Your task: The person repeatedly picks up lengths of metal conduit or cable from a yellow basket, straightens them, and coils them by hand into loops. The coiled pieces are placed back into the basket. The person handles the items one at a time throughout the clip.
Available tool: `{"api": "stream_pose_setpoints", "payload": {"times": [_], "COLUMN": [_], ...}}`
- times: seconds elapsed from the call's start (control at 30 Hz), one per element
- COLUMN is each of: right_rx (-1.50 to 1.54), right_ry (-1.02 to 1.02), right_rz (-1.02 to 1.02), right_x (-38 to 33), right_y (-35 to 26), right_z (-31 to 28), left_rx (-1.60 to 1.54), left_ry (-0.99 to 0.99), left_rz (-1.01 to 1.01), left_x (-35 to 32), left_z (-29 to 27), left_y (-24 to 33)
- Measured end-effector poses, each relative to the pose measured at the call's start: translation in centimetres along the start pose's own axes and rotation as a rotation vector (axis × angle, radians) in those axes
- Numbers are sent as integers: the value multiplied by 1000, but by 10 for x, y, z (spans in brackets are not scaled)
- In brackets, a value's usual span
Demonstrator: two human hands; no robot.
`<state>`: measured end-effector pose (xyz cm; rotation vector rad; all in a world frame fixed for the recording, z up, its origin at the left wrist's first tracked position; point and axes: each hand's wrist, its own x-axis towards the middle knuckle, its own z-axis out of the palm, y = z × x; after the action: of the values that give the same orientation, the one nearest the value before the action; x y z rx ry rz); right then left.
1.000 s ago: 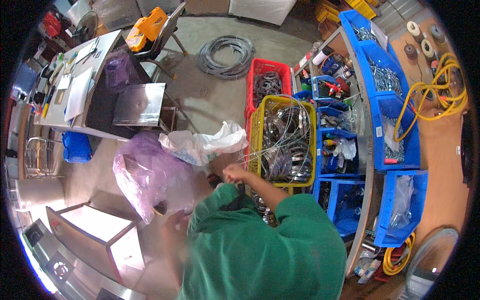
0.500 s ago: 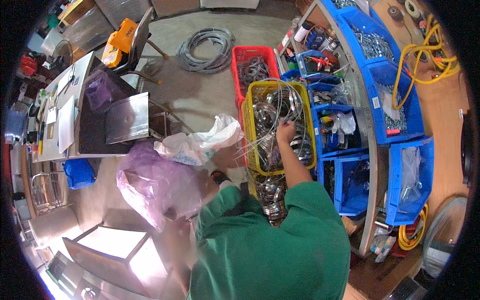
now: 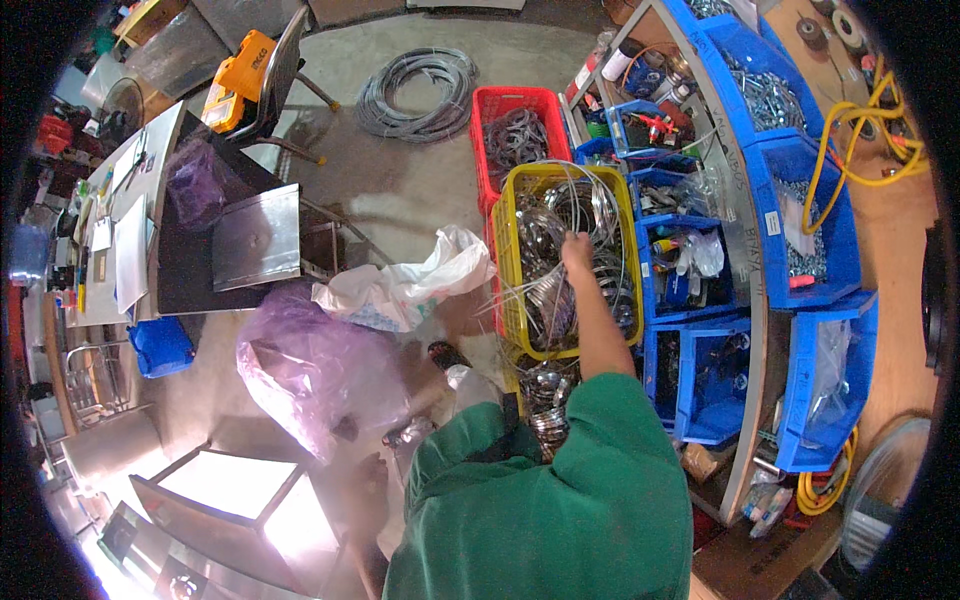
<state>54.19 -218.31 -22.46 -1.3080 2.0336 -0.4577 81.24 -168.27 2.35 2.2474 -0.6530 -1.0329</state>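
Observation:
My right hand (image 3: 577, 252) reaches into a yellow crate (image 3: 507, 240), its fingers closed on a thin metal strip. Silvery coiled bands and rings (image 3: 550, 300) fill the crate. Long thin strips (image 3: 612, 195) loop up over its far rim and stick out past its left side. More shiny rings (image 3: 548, 400) lie in front of the crate, close to my body. A green sleeve covers my left upper arm, but I cannot make out my left hand.
Beyond stands a red crate (image 3: 480, 140) with grey pieces. Blue bins (image 3: 690, 320) fill the shelf at right. To the left lie a white sack (image 3: 400, 290) and a purple plastic bag (image 3: 310, 370). A cable coil (image 3: 375, 100) rests on the floor.
My right hand has shifted slightly within the yellow crate, and the strips beside it have moved. The whole view has turned a little.

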Motion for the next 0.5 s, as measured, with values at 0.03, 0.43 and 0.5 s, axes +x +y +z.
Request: {"api": "stream_pose_setpoints", "payload": {"times": [0.03,0.43,0.5], "right_rx": [-54,36,150], "right_ry": [35,115,188], "right_rz": [-107,-230,-23], "right_x": [-3,-86,-87], "right_y": [3,20,18], "right_z": [-16,-107,-118], "left_rx": [47,147,199], "left_ry": [17,-19,-14], "left_rz": [15,83,88], "left_x": [3,26,28], "left_z": [-1,1,1], "left_y": [-2,32,37]}}
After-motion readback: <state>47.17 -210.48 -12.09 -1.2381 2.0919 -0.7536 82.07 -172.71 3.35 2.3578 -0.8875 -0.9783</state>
